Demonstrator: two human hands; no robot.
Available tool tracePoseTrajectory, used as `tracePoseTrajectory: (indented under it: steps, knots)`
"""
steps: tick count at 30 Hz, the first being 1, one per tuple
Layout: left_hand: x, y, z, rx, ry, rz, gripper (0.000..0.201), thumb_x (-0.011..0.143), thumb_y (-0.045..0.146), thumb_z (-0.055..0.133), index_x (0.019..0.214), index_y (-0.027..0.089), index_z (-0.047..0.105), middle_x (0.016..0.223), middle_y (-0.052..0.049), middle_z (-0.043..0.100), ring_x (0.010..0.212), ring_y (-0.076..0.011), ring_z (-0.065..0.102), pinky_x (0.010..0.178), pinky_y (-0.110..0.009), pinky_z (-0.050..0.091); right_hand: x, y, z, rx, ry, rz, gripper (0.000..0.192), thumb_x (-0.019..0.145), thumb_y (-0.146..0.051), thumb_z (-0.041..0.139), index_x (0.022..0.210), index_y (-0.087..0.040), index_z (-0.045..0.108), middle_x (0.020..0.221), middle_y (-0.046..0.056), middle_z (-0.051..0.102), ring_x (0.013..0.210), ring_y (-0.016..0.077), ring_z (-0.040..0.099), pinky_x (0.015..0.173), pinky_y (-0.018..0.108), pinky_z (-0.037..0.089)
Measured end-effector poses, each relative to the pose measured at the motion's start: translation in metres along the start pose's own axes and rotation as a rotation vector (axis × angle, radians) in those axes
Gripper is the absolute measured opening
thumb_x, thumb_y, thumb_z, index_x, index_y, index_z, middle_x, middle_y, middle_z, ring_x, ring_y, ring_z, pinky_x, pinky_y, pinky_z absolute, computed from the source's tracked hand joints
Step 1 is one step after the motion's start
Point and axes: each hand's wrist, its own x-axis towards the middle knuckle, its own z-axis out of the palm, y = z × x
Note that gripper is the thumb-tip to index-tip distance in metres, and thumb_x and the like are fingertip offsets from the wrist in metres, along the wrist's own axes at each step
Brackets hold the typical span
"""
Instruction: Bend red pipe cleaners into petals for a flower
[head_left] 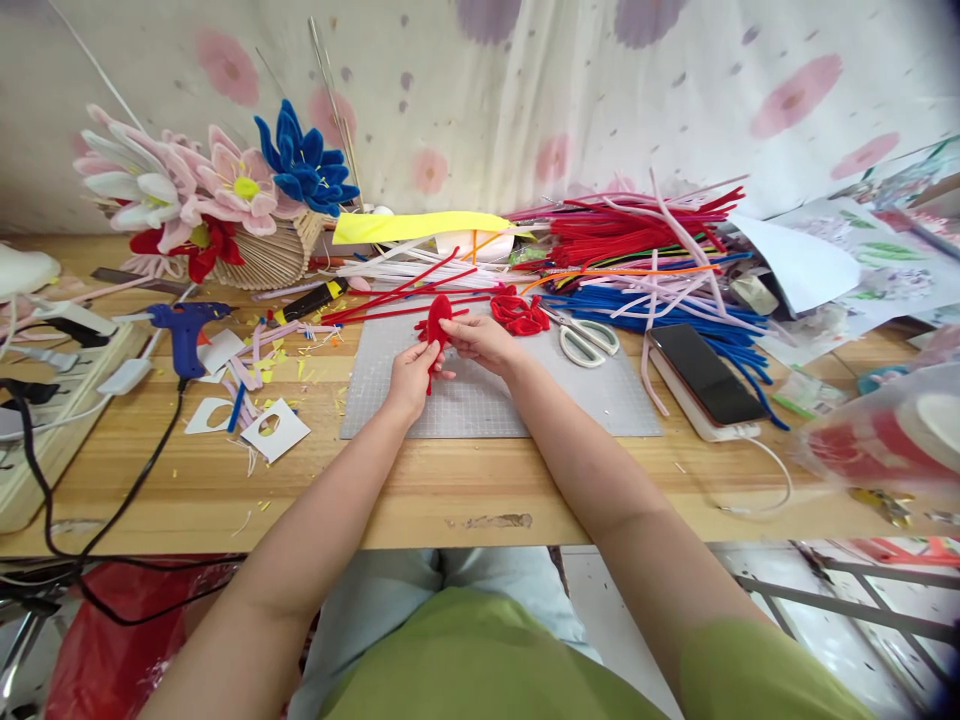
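Over the grey cutting mat (480,410), a red pipe-cleaner petal (440,318) is held upright between my two hands. My left hand (414,375) pinches its lower part, where a short red stem hangs down. From the other side, my right hand (480,340) grips the petal's edge with thumb and fingers. Some of the fingers are hidden behind the petal. Just beyond my right hand lies a small heap of bent red pipe-cleaner pieces (519,313). Beside that heap rest scissors (585,340) with pale handles. Several straight red pipe cleaners (397,298) lie behind my hands.
A blue glue gun (187,335), scraps, and white cards with holes (276,432) are on the left. Fluffy flowers (217,190) stand behind them. Bundles of pipe cleaners (630,240) line the back. A phone (705,375) on a white power bank and a bagged cup (892,430) sit right.
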Motion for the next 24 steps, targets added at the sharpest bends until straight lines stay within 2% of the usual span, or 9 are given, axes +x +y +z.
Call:
tracePoseTrajectory:
  steps: [4, 8, 12, 15, 17, 21, 24]
  knots:
    - [0.001, 0.001, -0.002, 0.015, 0.021, -0.007, 0.025, 0.074, 0.034, 0.067, 0.064, 0.013, 0.058, 0.058, 0.004, 0.046, 0.050, -0.0034, 0.039, 0.055, -0.019, 0.053, 0.000, 0.004, -0.001, -0.010, 0.025, -0.015, 0.037, 0.060, -0.045, 0.074, 0.065, -0.011, 0.062, 0.051, -0.003, 0.053, 0.041, 0.0015, 0.029, 0.040, 0.021, 0.014]
    - [0.001, 0.001, -0.002, 0.019, 0.000, -0.028, 0.026, 0.074, 0.034, 0.066, 0.064, 0.013, 0.057, 0.057, 0.004, 0.046, 0.050, -0.0033, 0.038, 0.056, -0.019, 0.054, -0.001, 0.005, 0.003, -0.047, 0.077, -0.030, 0.034, 0.057, -0.042, 0.076, 0.059, -0.011, 0.061, 0.047, -0.004, 0.050, 0.040, 0.0018, 0.028, 0.040, 0.021, 0.015]
    - [0.002, 0.002, -0.002, -0.007, -0.035, -0.039, 0.026, 0.077, 0.034, 0.064, 0.066, 0.012, 0.056, 0.057, 0.005, 0.045, 0.049, -0.0029, 0.038, 0.059, -0.021, 0.055, -0.002, 0.006, 0.014, -0.043, 0.200, -0.110, 0.031, 0.062, -0.037, 0.074, 0.054, -0.013, 0.056, 0.045, -0.003, 0.048, 0.042, 0.0041, 0.037, 0.041, 0.020, 0.023]
    - [0.003, 0.002, -0.003, -0.015, -0.045, -0.025, 0.028, 0.080, 0.037, 0.060, 0.067, 0.013, 0.055, 0.057, 0.005, 0.044, 0.048, -0.0031, 0.039, 0.060, -0.023, 0.056, -0.001, 0.010, 0.018, -0.029, 0.237, -0.159, 0.029, 0.065, -0.035, 0.071, 0.055, -0.014, 0.056, 0.048, -0.002, 0.051, 0.046, 0.0059, 0.043, 0.045, 0.021, 0.030]
    - [0.003, 0.002, -0.004, -0.007, -0.059, -0.016, 0.028, 0.081, 0.037, 0.059, 0.067, 0.013, 0.056, 0.058, 0.004, 0.045, 0.049, -0.0033, 0.040, 0.061, -0.023, 0.056, -0.001, 0.011, 0.016, -0.030, 0.227, -0.158, 0.029, 0.064, -0.037, 0.071, 0.055, -0.013, 0.056, 0.049, -0.002, 0.052, 0.045, 0.0050, 0.041, 0.045, 0.021, 0.029]
    - [0.002, 0.004, -0.006, 0.018, -0.047, -0.044, 0.021, 0.077, 0.027, 0.064, 0.065, 0.011, 0.058, 0.059, 0.003, 0.050, 0.051, -0.0031, 0.044, 0.060, -0.022, 0.056, -0.001, 0.009, 0.005, -0.091, 0.123, -0.043, 0.034, 0.060, -0.043, 0.073, 0.059, -0.012, 0.058, 0.048, -0.005, 0.048, 0.041, 0.0023, 0.028, 0.041, 0.021, 0.018]
    - [0.001, 0.010, -0.007, -0.018, -0.033, -0.136, 0.009, 0.077, 0.017, 0.063, 0.071, 0.010, 0.063, 0.062, 0.001, 0.055, 0.054, -0.0043, 0.049, 0.059, -0.022, 0.056, -0.001, 0.007, 0.000, -0.143, 0.070, -0.040, 0.035, 0.057, -0.043, 0.074, 0.059, -0.012, 0.059, 0.049, -0.005, 0.047, 0.044, 0.0028, 0.031, 0.044, 0.021, 0.020]
